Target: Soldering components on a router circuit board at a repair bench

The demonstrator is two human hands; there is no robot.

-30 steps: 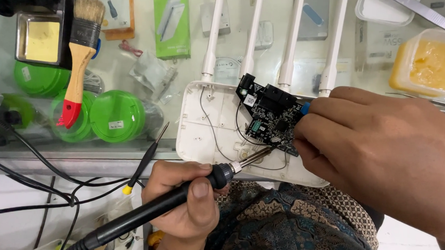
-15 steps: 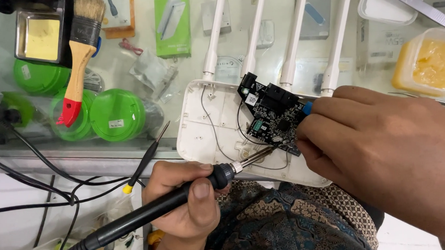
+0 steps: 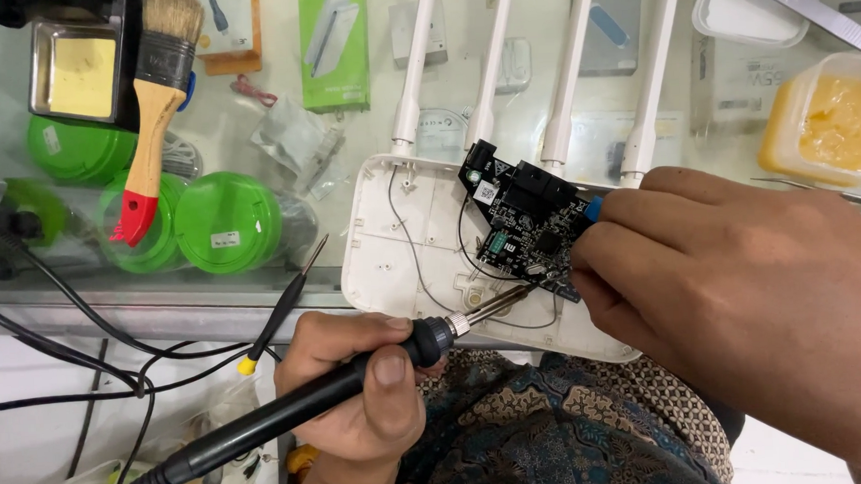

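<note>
- At far left, black cables (image 3: 76, 316) trail down off the glass counter (image 3: 162, 292), beside three green round lids (image 3: 226, 222) and one paintbrush (image 3: 158, 99) with a red-tipped wooden handle lying on them.
- One thin probe (image 3: 283, 302) with a yellow end lies slantwise over the counter edge, apart from either hand.
- The left hand (image 3: 360, 400) is clamped round the one soldering iron (image 3: 340, 396), thumb pressed on top of the black grip; the iron's long axis runs from lower left up to the right, its metal tip (image 3: 506, 302) ending at the lower edge of the board.
- The one black circuit board (image 3: 532, 228) lies up and to the right of that grip, tilted, resting in the open white router shell (image 3: 402, 243), from which four white antennas (image 3: 486, 65) stand away toward the top.
- Thin black wires (image 3: 412, 252) loop from the board across the shell.
- The right hand (image 3: 732, 287) is the nearer one to the board: its fingers close on the board's right edge, just by a small blue part (image 3: 594, 208), steadying it.
- At far right sits one tub of yellow paste (image 3: 841, 122), with metal tweezers (image 3: 807, 8) above it.
</note>
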